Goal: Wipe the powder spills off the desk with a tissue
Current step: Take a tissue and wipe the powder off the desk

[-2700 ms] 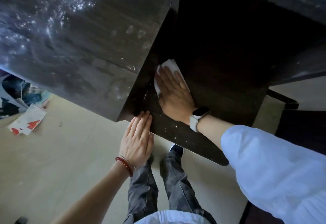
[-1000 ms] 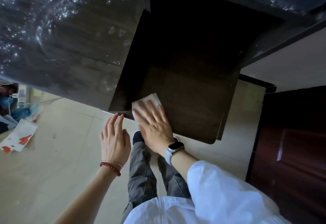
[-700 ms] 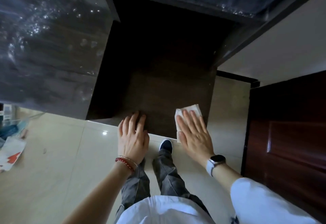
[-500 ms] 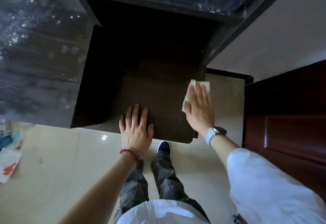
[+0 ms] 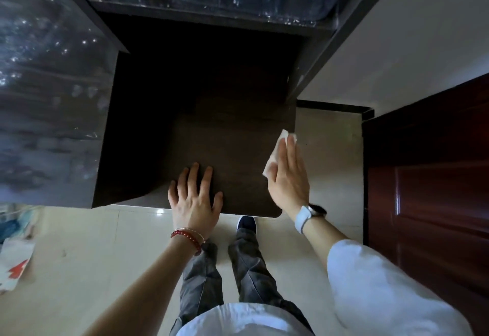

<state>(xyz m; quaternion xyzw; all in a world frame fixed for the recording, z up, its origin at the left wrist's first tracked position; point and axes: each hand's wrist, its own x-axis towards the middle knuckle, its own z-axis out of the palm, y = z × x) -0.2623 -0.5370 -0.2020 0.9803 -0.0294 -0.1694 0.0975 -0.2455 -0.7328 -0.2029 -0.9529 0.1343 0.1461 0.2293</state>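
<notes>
since half a second ago the tissue has slid up the bench's right edge. my right hand presses it there under straight fingers, half overhanging the floor. my left hand rests flat, spread, holding nothing. i judge this an edge pass; next, the powder on the upper-left surface.

Left hand lies flat on the desk at 6 o'clock; right hand presses the tissue at the desk's 3 o'clock edge.
</notes>
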